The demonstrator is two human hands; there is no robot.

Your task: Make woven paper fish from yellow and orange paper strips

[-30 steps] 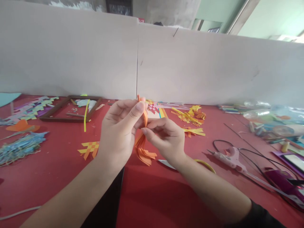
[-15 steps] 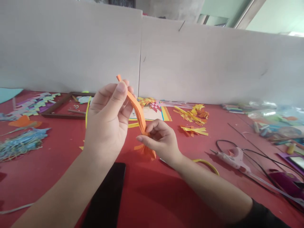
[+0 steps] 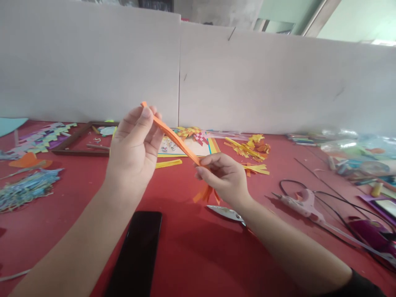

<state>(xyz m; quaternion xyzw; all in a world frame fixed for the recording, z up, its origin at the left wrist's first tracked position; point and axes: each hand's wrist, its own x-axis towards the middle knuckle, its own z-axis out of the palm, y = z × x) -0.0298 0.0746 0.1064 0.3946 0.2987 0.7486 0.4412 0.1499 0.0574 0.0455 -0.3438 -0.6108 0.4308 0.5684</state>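
A bundle of thin orange paper strips (image 3: 176, 139) stretches slantwise between my two hands above the table. My left hand (image 3: 134, 140) pinches its upper end between thumb and fingers, with a short tip sticking out above. Lower down on the right, my right hand (image 3: 223, 177) has its thumb and fingers closed round the other end. Loose strip ends fan out below that hand. Under my right wrist lies a pair of scissors (image 3: 227, 213), the blades showing and the handles mostly hidden by the arm.
A black phone (image 3: 137, 251) lies at the front. Blue paper fringe (image 3: 29, 189) and a brown frame (image 3: 82, 152) are on the left. Yellow paper strips (image 3: 247, 148) lie behind my right hand. A glue gun (image 3: 305, 204) with its cable is on the right, before a white partition (image 3: 262, 82).
My right hand has moved right and slightly up, and my left hand slightly left. The orange bundle, bowed before, is now nearly straight. More of the scissors shows.
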